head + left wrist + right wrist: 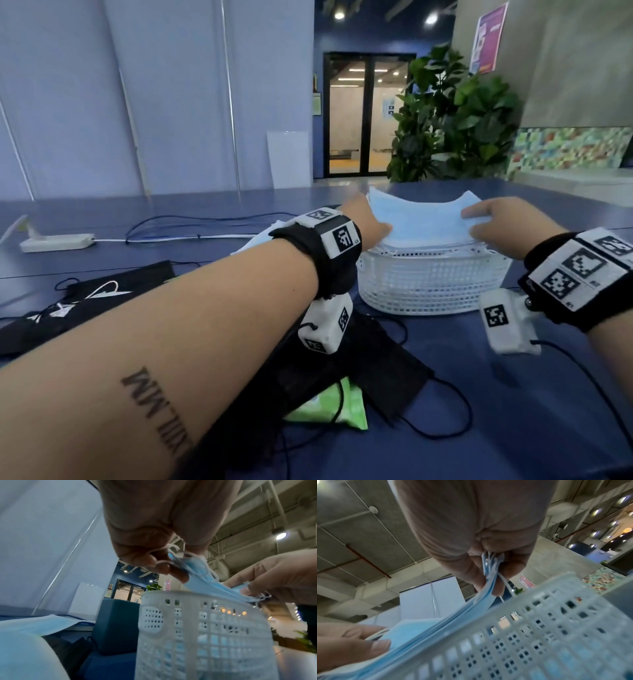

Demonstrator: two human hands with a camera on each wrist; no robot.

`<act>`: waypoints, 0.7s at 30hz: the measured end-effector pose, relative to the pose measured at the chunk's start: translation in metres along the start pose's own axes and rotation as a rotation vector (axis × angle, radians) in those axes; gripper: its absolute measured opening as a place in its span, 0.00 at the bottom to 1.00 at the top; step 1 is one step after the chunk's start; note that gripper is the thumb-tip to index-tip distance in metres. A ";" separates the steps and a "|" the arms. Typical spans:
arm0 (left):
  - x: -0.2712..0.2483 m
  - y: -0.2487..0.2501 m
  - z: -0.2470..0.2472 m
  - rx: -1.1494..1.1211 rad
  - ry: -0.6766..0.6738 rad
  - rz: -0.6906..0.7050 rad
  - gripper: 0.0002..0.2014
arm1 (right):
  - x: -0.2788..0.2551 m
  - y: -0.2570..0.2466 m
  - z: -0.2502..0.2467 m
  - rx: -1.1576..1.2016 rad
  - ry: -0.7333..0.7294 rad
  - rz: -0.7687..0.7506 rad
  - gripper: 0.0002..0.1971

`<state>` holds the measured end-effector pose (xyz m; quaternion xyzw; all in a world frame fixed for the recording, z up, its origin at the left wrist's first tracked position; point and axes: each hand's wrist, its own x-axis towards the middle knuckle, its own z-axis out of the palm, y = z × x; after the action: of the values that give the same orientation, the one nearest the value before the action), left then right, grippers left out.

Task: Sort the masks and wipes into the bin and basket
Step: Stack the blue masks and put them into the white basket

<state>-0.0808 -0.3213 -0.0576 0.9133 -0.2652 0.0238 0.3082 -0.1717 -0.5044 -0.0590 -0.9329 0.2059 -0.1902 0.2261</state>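
Stack: I hold a thin stack of pale blue pleated paper face masks point(424, 222) stretched level just above the rim of the white perforated plastic basket point(431, 284).
Left hand: my left hand point(363, 222) pinches one short end, fingers point(176, 573) and thumb closed on the edges and the white ear loops.
Right hand: my right hand point(503, 222) pinches the other short end the same way, fingers point(476, 574) clamped on the layers.
Basket contents: more blue shows through the basket holes, so it looks partly filled.
Handling: these masks seem light, limp and loosely layered; I judge they would sag or fan apart unless held by both ends, and the loops could snag on the rim.
Still to sort: flat black fabric masks point(113, 291) and a green soft-pack of wipes point(329, 407) lie on the dark blue surface point(513, 428) near me.
Bin: I cannot pick it out for sure.
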 end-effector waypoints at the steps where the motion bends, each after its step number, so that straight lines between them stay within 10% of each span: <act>1: 0.003 0.000 0.004 0.043 -0.025 -0.027 0.27 | 0.006 0.005 0.005 -0.029 -0.027 0.007 0.22; 7: 0.006 0.003 0.026 0.235 -0.005 -0.045 0.25 | 0.024 0.024 0.026 -0.167 -0.129 0.108 0.18; 14: 0.003 0.007 0.029 0.508 -0.424 0.069 0.41 | 0.020 0.018 0.022 -0.437 -0.284 0.159 0.15; 21: -0.004 0.002 0.019 0.487 -0.374 0.219 0.29 | 0.020 0.025 0.019 -0.276 -0.167 0.036 0.12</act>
<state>-0.0878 -0.3314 -0.0724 0.9147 -0.4005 -0.0487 0.0221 -0.1533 -0.5276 -0.0819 -0.9639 0.2271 -0.0776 0.1152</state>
